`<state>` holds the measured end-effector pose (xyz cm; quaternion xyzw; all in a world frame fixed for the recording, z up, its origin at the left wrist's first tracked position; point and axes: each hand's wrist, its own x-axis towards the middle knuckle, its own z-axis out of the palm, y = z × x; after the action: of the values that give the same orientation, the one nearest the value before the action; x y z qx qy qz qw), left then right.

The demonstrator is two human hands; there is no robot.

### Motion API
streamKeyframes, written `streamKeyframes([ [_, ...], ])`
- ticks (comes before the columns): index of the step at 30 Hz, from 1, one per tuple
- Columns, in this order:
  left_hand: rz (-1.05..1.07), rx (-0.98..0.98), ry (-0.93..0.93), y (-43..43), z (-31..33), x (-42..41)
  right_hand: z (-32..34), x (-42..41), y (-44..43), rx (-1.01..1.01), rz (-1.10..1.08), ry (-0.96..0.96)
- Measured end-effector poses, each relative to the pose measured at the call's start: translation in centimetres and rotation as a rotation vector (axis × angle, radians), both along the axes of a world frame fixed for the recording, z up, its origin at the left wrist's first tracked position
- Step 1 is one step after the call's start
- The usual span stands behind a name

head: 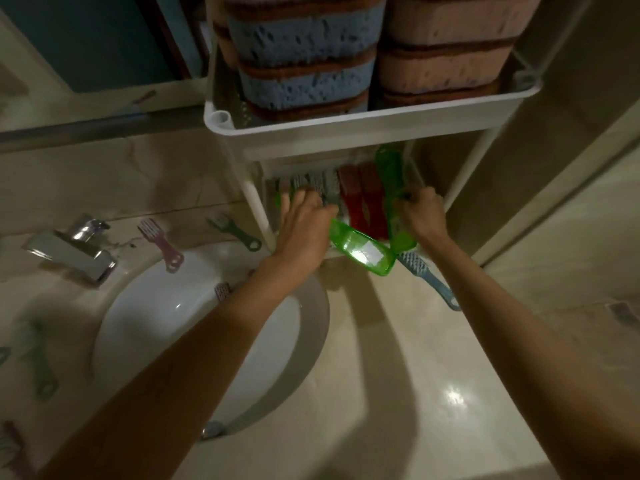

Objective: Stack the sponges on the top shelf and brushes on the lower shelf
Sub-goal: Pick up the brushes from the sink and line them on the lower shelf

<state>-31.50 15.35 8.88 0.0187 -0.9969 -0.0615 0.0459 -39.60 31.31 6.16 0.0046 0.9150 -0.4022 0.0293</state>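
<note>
Risks first. The pink brush and dark green brush lie loose on the counter by the sink, at 9 o'clock of your left hand. A careless sweep could knock them into the basin.

Your left hand is inside the lower shelf on the packed brush row. Its fingers are blurred, so I can't tell if they grip.

The tilted green brush at its 4 o'clock hangs off the shelf lip and could slide out. Your right hand is clamped on the upright green brush, and forcing that in may topple the red brushes. The blue brush, at 5 o'clock, is not yet shelved.

Materials: the brushes are hard, glossy plastic and slippery. The sponges are porous blocks with scouring layers, stacked on the top shelf at 12 o'clock.
</note>
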Motion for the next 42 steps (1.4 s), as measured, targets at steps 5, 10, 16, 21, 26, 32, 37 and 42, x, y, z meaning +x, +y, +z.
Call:
streamKeyframes([
  [5,0.042,0.116,-0.084,-0.8,-0.9,-2.5,-0.9,-3.6,-1.2,-0.099,0.018,-0.149],
  [10,0.037,0.157,-0.083,-0.6,-1.5,-3.7,-2.2,-5.0,-2.5,-0.23,-0.026,-0.174],
  [16,0.014,0.171,-0.11,-1.4,-2.8,-4.2,-3.5,-5.6,-3.3,-0.138,0.007,-0.136],
  [21,0.002,0.225,-0.077,-1.7,-3.6,-4.4,-4.5,-5.5,-3.2,-0.071,0.02,-0.151],
  [26,-0.012,0.12,-0.023,-1.8,-3.8,-4.7,-4.5,-5.1,-2.7,-0.044,0.083,-0.137],
  [32,-0.005,0.088,0.003,-1.6,-3.7,-4.5,-4.9,-3.9,-1.8,0.169,0.146,0.116],
  [37,0.002,0.07,-0.003,-1.4,-3.4,-4.7,-5.4,-2.5,-2.0,0.369,0.256,0.296],
  [42,0.003,0.089,0.011,-1.1,-3.1,-4.9,-5.9,-2.4,-1.6,0.503,0.247,0.207],
])
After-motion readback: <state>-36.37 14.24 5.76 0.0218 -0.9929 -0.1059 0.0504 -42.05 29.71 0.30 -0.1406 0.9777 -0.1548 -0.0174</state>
